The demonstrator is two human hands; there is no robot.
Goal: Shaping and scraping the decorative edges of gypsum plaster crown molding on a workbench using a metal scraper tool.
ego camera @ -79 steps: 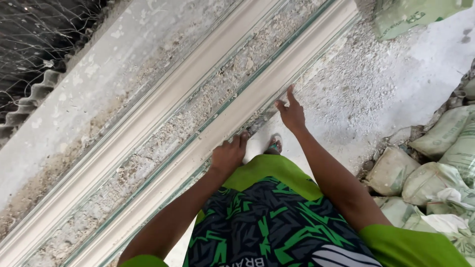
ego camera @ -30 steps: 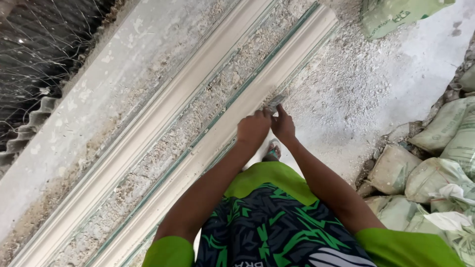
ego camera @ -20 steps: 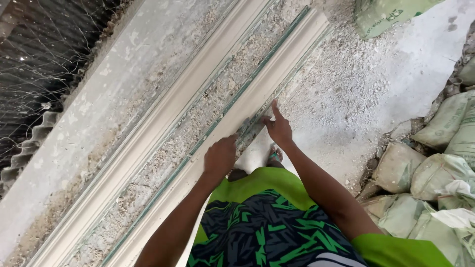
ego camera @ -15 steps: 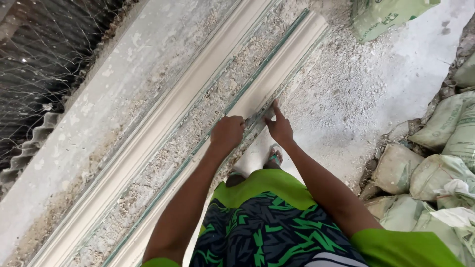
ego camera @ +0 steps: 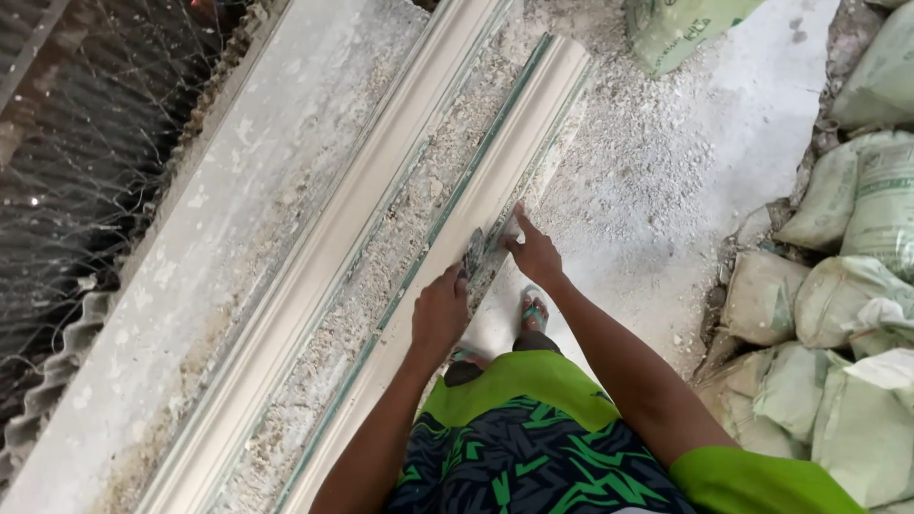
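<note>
Both hands on a small scraper at the near moulding's edge.

Head view: the left hand is curled over the lower end of a thin grey scraper, while the right hand has its forefinger stretched out, tip touching the scraper's other side; I can't tell how firmly either grips it. The scraper lies on the near moulding, which looks smooth and clean ahead of the hands. Left of them, the rubble strip is crusted with crumbs, and a second moulding lies beyond it. Right of the hands, dusty floor, then sacks piled close. Sandalled feet stand just under the hands.
</note>
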